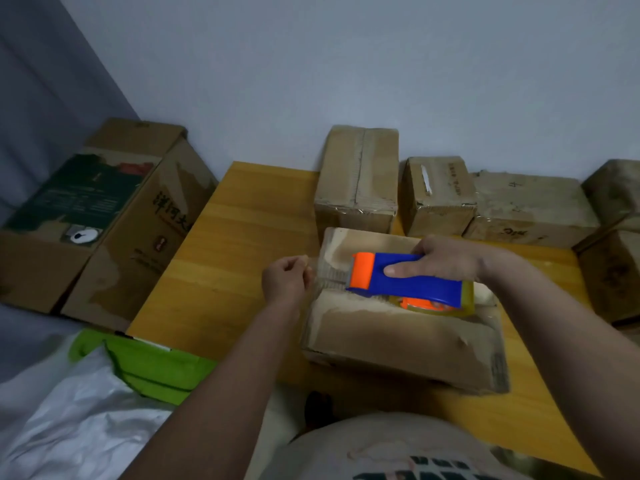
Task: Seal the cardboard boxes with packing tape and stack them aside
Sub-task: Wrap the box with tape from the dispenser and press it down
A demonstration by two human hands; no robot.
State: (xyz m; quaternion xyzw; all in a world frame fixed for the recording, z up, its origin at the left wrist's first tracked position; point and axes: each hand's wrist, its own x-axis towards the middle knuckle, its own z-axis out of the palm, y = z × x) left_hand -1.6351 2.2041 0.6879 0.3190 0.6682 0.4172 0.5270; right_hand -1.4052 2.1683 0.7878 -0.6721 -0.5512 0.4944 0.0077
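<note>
Head view: under both hands sits a worn brown cardboard box [398, 327], its top flaps scuffed pale and its near edge dented, on a yellow wooden table [214, 254]. The right hand [446, 259] wraps the blue plastic dispenser [408, 282], thumb flat along its side; the orange roller end points toward the left hand, and a clear yellowish tape roll [446, 304] hangs below, resting on the box top. The left hand [285, 280], just off the box's left edge, pinches the free end of the tape [325, 275], a glossy see-through strip stretched between the two hands. Where the strip meets the flaps is hard to make out. Its fingertips are curled inward and mostly hidden.

Left of the left hand and nearer, a green bag [156, 365] and a white plastic sheet [69, 410] lie off the table's corner, partly cut off. Beyond the hands, four smaller boxes [356, 178] line the wall, taped and creased. Far left, two big cartons [114, 216] with printed characters stand beside the table.
</note>
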